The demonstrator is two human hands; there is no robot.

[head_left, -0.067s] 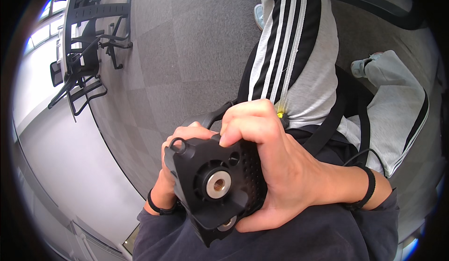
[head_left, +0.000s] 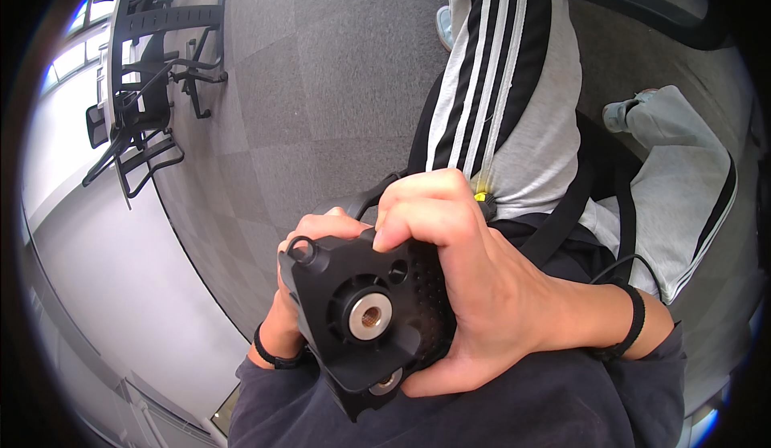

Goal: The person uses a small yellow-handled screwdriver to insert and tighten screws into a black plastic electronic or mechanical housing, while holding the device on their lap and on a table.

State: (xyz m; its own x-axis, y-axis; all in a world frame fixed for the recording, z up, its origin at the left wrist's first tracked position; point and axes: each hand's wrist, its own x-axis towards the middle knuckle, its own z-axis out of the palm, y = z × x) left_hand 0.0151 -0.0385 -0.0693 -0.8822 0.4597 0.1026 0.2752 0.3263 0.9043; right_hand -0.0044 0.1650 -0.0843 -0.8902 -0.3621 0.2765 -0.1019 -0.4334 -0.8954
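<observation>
From afar I see left hand (head_left: 283, 307) and right hand (head_left: 494, 299) clamped on the black housing (head_left: 331, 319), near the dark shirt (head_left: 522, 404) — a holding step, I judge; moving it calls for firm grips.

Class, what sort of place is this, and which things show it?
Probably an office or meeting room: grey carpet tiles, black chairs and a pale wall suggest it.

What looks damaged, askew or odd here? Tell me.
Nothing stands out: the black housing, held between the left hand and right hand, shows no visible crack or break. The chairs at left appear tipped, probably just the camera's angle.
</observation>
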